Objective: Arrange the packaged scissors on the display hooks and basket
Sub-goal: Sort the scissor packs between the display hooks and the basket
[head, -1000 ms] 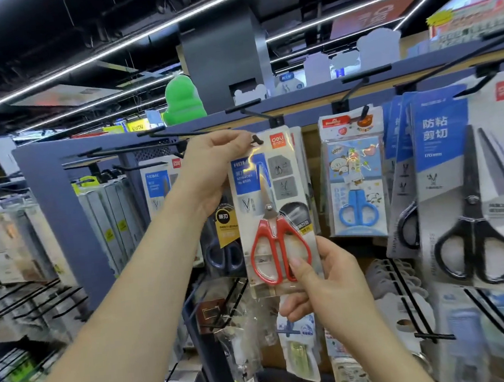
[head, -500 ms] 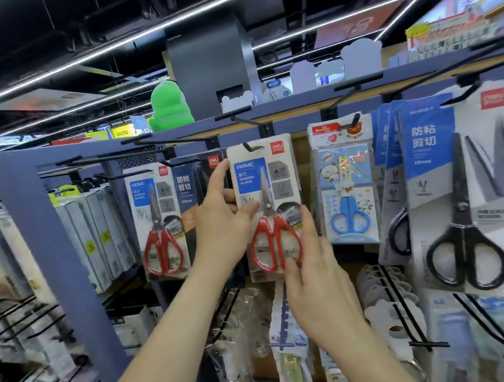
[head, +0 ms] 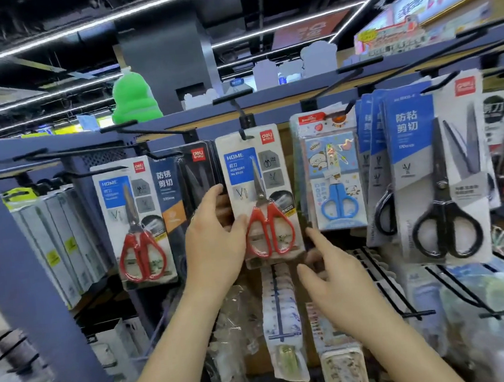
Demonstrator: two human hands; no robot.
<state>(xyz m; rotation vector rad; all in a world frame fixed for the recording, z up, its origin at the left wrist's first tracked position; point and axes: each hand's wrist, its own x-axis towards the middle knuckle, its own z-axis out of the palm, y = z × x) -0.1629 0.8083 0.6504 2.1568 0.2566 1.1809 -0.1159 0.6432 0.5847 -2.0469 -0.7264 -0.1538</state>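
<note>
Hanging on its hook (head: 242, 124), the red scissors pack (head: 270, 186) is pinched at its left edge by the left hand (head: 213, 246); the right hand (head: 341, 283), fingers spread, holds nothing. The blue scissors pack (head: 331, 165) hangs just beside it.

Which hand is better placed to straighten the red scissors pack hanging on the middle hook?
Left. The left hand holds the red scissors pack by its left edge, thumb on the front. The right hand is open beside its lower right corner, gripping nothing.
</note>
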